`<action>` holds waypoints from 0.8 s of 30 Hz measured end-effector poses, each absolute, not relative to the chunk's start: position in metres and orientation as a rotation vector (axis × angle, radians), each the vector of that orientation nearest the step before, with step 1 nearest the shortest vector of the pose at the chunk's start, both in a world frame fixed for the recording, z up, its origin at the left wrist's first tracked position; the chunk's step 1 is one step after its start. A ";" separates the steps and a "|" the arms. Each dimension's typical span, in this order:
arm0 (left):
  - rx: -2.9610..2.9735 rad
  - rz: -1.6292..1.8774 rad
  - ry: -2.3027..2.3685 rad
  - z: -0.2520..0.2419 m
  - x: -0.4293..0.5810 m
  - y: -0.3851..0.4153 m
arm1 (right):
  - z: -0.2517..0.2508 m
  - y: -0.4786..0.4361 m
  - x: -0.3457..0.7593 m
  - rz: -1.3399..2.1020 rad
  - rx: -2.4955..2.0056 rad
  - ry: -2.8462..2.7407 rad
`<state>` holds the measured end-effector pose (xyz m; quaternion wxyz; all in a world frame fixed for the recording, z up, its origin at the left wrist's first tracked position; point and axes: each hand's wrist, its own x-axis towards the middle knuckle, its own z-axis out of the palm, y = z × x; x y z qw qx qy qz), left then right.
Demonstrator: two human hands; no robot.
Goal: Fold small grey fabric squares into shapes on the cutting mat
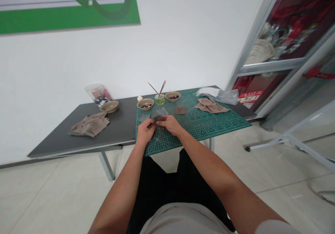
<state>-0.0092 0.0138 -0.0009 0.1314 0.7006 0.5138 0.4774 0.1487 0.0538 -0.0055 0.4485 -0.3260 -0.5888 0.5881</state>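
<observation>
My left hand (pixel 146 130) and my right hand (pixel 169 123) meet over the near left part of a green cutting mat (pixel 209 124). Between them both sets of fingers pinch a small dark grey-brown piece of cloth (pixel 157 118). Just beyond my hands lie a pale grey translucent piece (pixel 162 111) and another grey piece (pixel 144 117). A brown square of cloth (pixel 180 110) rests flat to the right of them. My fingertips partly hide the held cloth, and its exact shape is hard to make out.
Behind stand two bowls of dark bits, a left bowl (pixel 145 104) and a right bowl (pixel 172 96), around a glass jar (pixel 160 99) with thin sticks. Crumpled brown cloth (pixel 211 106) and a plastic bag (pixel 220 95) lie right. Leftward are folded cloth (pixel 90 124), a bowl (pixel 109 106) and a clear container (pixel 97 93).
</observation>
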 end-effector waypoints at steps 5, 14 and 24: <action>1.998 1.384 1.470 -0.002 -0.009 0.014 | -0.003 0.053 0.150 1.435 -0.812 -1.435; 1.921 1.397 1.525 0.002 -0.007 0.010 | 0.000 0.049 0.151 1.340 -0.841 -1.534; 2.072 1.363 1.546 0.005 -0.007 0.011 | -0.004 0.052 0.152 1.340 -0.826 -1.589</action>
